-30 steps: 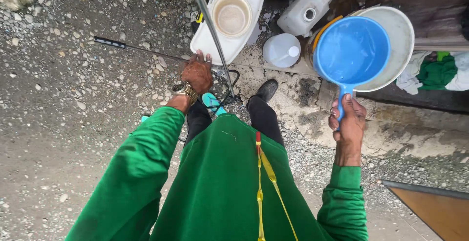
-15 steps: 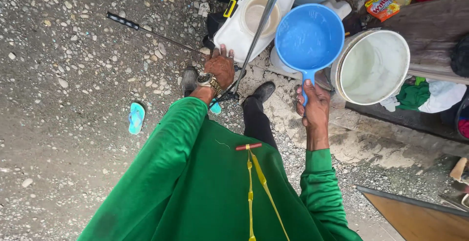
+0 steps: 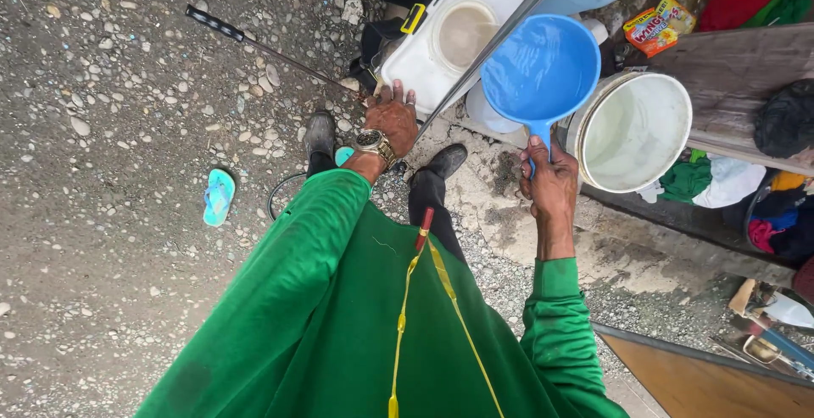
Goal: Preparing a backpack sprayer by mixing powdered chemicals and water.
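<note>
right hand (image 3: 549, 182) gripping blue dipper (image 3: 541, 70) by its handle above white bucket (image 3: 634, 130); left hand (image 3: 392, 117) fingers spread, resting on white sprayer tank (image 3: 441, 32) edge.

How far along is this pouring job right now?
Done: the white sprayer tank has its round top opening uncovered. In hand: the right hand holds the blue plastic dipper beside that opening, and the left hand steadies the tank's edge. Left: nothing visibly pouring yet.
</note>
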